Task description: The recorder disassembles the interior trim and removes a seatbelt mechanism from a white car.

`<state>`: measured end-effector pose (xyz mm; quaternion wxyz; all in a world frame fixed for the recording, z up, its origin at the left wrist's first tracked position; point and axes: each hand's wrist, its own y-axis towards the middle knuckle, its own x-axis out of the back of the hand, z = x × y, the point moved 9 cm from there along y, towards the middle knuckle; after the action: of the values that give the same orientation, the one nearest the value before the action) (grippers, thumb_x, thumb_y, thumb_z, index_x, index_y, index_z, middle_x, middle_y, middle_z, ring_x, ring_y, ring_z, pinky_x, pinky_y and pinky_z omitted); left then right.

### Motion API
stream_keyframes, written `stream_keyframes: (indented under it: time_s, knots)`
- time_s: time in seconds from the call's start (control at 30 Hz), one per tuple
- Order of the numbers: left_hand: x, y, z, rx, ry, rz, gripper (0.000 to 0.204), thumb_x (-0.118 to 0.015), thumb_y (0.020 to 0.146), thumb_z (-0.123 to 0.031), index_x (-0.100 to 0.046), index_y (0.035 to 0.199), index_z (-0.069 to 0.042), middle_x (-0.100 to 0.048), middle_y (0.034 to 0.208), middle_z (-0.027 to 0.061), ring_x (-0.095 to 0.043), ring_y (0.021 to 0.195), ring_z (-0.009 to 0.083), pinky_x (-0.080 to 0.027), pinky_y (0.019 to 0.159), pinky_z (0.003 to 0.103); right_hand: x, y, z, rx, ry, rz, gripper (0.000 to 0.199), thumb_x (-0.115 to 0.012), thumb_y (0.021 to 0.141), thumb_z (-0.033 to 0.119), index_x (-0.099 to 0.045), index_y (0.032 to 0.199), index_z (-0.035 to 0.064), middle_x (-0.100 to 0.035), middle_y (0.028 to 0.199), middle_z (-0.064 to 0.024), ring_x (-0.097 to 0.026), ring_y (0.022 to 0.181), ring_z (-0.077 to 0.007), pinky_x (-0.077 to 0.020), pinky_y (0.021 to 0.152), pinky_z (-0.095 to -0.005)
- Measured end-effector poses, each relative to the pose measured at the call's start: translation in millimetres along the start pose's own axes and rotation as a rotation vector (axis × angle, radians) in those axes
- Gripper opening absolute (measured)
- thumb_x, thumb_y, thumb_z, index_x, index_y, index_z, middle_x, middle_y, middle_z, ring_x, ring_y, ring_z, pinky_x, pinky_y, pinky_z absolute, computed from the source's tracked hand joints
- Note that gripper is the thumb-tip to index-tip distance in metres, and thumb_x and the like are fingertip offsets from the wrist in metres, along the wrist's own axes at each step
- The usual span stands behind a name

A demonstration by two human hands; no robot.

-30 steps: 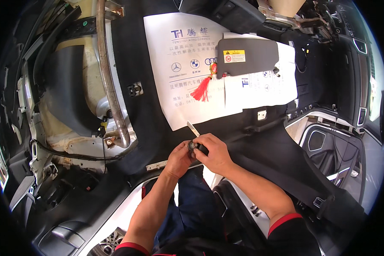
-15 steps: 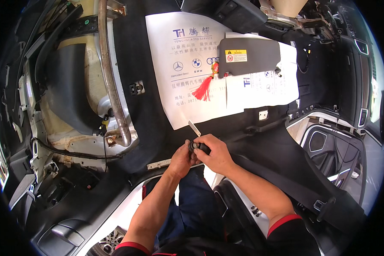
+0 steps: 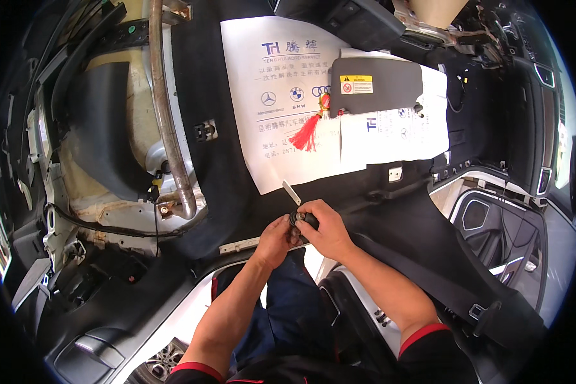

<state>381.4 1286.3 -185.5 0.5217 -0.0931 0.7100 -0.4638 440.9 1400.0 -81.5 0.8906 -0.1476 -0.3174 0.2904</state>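
Note:
Near the sill, my two hands meet around a small dark, rounded part (image 3: 306, 219) with a lighter metallic spot on it. My left hand (image 3: 276, 240) is closed on its left side, fingertips against it. From the right, my right hand (image 3: 328, 232) grips the same part, thumb and fingers bent round it. Its exact kind and underside are hidden by the fingers. Just beyond my right fingers a thin, pale blade-like strip (image 3: 291, 191) shows; whether it is held or lies on the carpet I cannot tell.
White printed paper sheets (image 3: 281, 153) cover the dark floor carpet. On them lie a grey sun visor (image 3: 390, 86) and a red tassel (image 3: 306, 133). A metal tube (image 3: 167, 121) runs along the left. At right stands a door panel (image 3: 493, 224); below me is the light sill (image 3: 173, 313).
Both hands have shifted slightly to the right with the dark part, which seems a little turned. The blade-like strip stays almost in place.

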Motion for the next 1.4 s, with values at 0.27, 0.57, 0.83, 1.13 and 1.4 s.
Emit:
stream_keyframes:
  time_s: [0.27, 0.57, 0.83, 1.13, 1.4]
  knots:
    - [-15.6, -11.3, -9.8, -0.107, 0.052, -0.058, 0.028, -0.054, 0.104, -0.034, -0.058, 0.09, -0.01, -0.055, 0.07, -0.0003, -0.05, 0.059, 0.0102, -0.049, 0.065, 0.03, 0.6, -5.6, -30.4, -0.209, 0.275, 0.099, 0.028, -0.066, 0.091, 0.012, -0.061, 0.116, 0.0, -0.068, 0.1, -0.0112, -0.066, 0.09, -0.019, -0.0514, 0.083, -0.0321]
    - [-42.9, -23.3, -29.2, -0.192, 0.232, -0.057, 0.029, -0.053, 0.105, -0.029, -0.057, 0.087, -0.006, -0.061, 0.072, 0.0039, -0.051, 0.058, 0.0099, -0.05, 0.063, 0.029, -8.7, -12.2, -44.0, -0.473, 1.101, 0.185, 0.022, -0.055, 0.098, 0.006, -0.06, 0.119, -0.001, -0.068, 0.107, -0.0104, -0.067, 0.089, -0.0168, -0.0558, 0.083, -0.0304]
    - [-21.3, -28.6, -34.7, -0.163, 0.166, -0.062, 0.023, -0.051, 0.105, -0.025, -0.06, 0.096, -0.006, -0.063, 0.082, 0.0008, -0.058, 0.068, 0.0089, -0.051, 0.067, 0.026, 4.9, -1.2, 19.7, -0.074, 0.172, 0.052, 0.03, -0.073, 0.083, 0.01, -0.063, 0.11, 0.0038, -0.066, 0.1, -0.0093, -0.066, 0.09, -0.0226, -0.0529, 0.083, -0.0352]
    - [-17.9, -41.5, -42.1, -0.176, 0.114, 0.038, 0.022, -0.048, 0.107, -0.025, -0.061, 0.101, -0.008, -0.063, 0.089, -0.002, -0.06, 0.076, 0.0076, -0.051, 0.071, 0.025, -0.1, -8.0, 65.1, 0.086, 0.022, -0.047, 0.028, -0.076, 0.077, 0.007, -0.063, 0.102, 0.0032, -0.066, 0.104, -0.0109, -0.067, 0.092, -0.0246, -0.053, 0.084, -0.0341]
    - [-3.7, -75.1, -41.0, -0.152, 0.09, 0.053, 0.019, -0.051, 0.105, -0.024, -0.06, 0.098, -0.007, -0.062, 0.088, -0.0003, -0.058, 0.076, 0.0099, -0.05, 0.072, 0.028, -23.7, -28.5, 77.3, 0.046, 0.055, -0.041, 0.026, -0.074, 0.081, 0.01, -0.064, 0.104, 0.0025, -0.068, 0.099, -0.0128, -0.067, 0.091, -0.0284, -0.0528, 0.083, -0.0357]
